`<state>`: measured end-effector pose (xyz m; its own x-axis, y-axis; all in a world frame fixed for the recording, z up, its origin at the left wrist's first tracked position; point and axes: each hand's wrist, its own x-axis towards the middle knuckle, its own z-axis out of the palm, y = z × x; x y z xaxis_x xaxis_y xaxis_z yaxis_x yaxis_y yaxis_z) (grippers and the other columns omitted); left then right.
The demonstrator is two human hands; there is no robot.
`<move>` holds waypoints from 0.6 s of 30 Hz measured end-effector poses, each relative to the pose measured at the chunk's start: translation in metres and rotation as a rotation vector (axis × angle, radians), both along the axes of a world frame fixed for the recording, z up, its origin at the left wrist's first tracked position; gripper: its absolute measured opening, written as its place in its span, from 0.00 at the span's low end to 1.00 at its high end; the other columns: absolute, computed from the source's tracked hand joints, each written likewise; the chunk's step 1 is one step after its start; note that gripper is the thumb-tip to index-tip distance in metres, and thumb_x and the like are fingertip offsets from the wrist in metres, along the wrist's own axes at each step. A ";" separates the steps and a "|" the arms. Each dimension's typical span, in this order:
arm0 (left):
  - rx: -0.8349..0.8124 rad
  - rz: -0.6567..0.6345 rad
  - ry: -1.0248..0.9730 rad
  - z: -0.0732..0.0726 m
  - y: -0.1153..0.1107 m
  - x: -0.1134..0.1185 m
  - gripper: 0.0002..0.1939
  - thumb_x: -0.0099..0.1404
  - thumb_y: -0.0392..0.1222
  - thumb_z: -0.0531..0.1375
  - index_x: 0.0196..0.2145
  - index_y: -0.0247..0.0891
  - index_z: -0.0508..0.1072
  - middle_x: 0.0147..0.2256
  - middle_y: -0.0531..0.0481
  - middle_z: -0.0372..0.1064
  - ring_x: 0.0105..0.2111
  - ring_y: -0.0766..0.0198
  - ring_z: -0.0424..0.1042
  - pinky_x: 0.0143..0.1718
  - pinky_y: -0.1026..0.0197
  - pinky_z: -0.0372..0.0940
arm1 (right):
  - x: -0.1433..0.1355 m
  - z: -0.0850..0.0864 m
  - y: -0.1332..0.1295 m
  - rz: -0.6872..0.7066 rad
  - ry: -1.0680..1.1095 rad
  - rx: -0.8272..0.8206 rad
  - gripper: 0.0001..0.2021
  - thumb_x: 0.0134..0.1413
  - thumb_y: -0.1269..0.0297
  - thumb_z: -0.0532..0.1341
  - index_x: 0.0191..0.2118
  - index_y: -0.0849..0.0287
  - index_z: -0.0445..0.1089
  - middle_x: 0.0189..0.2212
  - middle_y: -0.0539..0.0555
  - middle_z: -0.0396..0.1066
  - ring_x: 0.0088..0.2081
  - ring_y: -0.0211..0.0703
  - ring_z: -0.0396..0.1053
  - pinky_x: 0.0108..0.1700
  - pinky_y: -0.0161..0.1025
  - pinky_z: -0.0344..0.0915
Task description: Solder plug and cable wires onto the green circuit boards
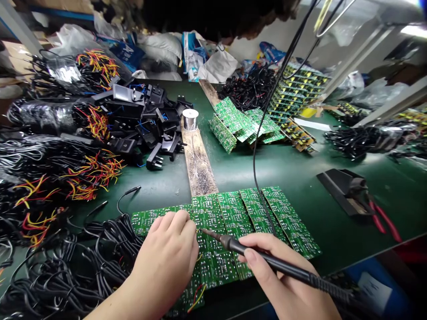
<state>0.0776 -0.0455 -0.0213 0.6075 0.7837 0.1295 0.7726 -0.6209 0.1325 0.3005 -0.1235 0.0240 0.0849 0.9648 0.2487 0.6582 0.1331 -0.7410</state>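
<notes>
My right hand (283,280) grips a black soldering iron (267,260) like a pen, its tip pointing left. The tip reaches the green circuit boards (230,222), right beside the fingers of my left hand (171,249). That left hand is closed over the boards, and a thin yellow wire (199,258) shows at its edge; its fingertips are hidden. Red and yellow wire ends (198,295) lie on a board below it. Several boards lie side by side, solder side up. Coiled black cables (100,258) lie to the left of my left hand.
A solder spool (190,120) stands on a scorched wooden strip (200,164). Black plug adapters (147,120) and wire bundles (86,173) are heaped left. More boards (243,122) are stacked behind. At right are a black holder (347,191) and red-handled pliers (383,220). The iron's cord (255,155) hangs down.
</notes>
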 end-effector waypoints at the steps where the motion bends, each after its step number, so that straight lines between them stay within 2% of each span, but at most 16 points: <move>1: 0.001 -0.003 0.001 0.000 0.000 0.000 0.08 0.73 0.33 0.54 0.36 0.41 0.71 0.40 0.45 0.70 0.42 0.49 0.68 0.45 0.44 0.64 | 0.000 0.001 0.000 0.010 -0.028 0.022 0.06 0.71 0.61 0.62 0.45 0.46 0.78 0.38 0.45 0.83 0.37 0.39 0.83 0.37 0.28 0.80; 4: 0.000 -0.004 0.005 0.000 0.000 0.000 0.08 0.73 0.33 0.54 0.36 0.41 0.71 0.40 0.45 0.70 0.41 0.49 0.68 0.44 0.43 0.64 | -0.002 0.005 0.000 0.099 -0.082 0.061 0.05 0.71 0.62 0.62 0.47 0.45 0.76 0.39 0.46 0.82 0.39 0.41 0.82 0.43 0.33 0.81; 7: 0.006 0.002 0.004 0.000 -0.001 0.000 0.08 0.73 0.33 0.54 0.36 0.41 0.70 0.40 0.45 0.69 0.41 0.50 0.67 0.44 0.44 0.64 | -0.004 0.008 -0.002 0.128 -0.104 0.038 0.06 0.72 0.63 0.61 0.47 0.46 0.75 0.39 0.47 0.81 0.38 0.43 0.81 0.43 0.38 0.81; 11: 0.022 0.017 0.006 0.001 -0.001 0.001 0.09 0.73 0.34 0.54 0.35 0.41 0.70 0.39 0.45 0.69 0.40 0.50 0.67 0.43 0.45 0.64 | -0.004 0.009 -0.003 0.039 -0.145 0.131 0.07 0.71 0.61 0.62 0.50 0.43 0.76 0.43 0.48 0.82 0.41 0.46 0.82 0.45 0.39 0.82; 14: 0.022 0.008 0.001 0.001 0.000 0.001 0.09 0.73 0.34 0.54 0.35 0.41 0.71 0.39 0.45 0.69 0.40 0.50 0.67 0.44 0.45 0.64 | -0.003 0.010 -0.002 -0.049 -0.171 0.114 0.07 0.72 0.58 0.62 0.49 0.42 0.77 0.43 0.47 0.82 0.41 0.45 0.82 0.47 0.37 0.81; 18: 0.007 0.013 -0.008 0.000 0.002 0.001 0.10 0.73 0.34 0.53 0.35 0.40 0.71 0.39 0.44 0.69 0.41 0.50 0.67 0.44 0.44 0.64 | -0.001 0.006 -0.009 -0.082 -0.177 0.099 0.07 0.71 0.57 0.62 0.48 0.43 0.79 0.43 0.47 0.82 0.41 0.46 0.83 0.46 0.37 0.82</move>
